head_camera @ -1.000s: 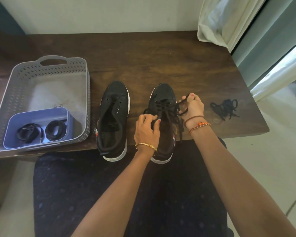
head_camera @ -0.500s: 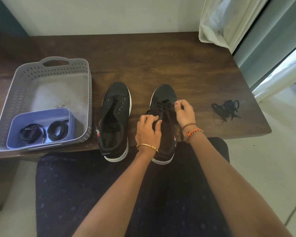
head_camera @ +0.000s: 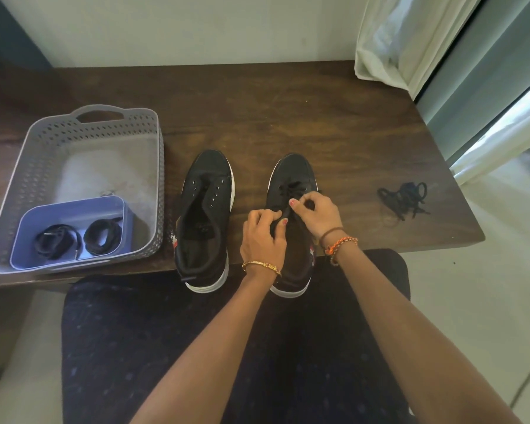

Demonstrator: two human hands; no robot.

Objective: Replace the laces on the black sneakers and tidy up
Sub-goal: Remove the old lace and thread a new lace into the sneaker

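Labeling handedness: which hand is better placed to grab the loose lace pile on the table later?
Right, probably. The right hand lies nearer the loose lace pile, with bare table between; the left hand would have to cross the laced sneaker.

no readable text or brand, red mark on left sneaker (head_camera: 204, 218) perhaps a logo, illegible

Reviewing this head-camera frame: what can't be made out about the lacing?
- Right sneaker: eyelets under both hands are covered; lacing progress unclear.
- Lace: black on black; the left hand and right hand hide their exact grip.
- Coiled laces in the blue tray: too small to tell new from old.
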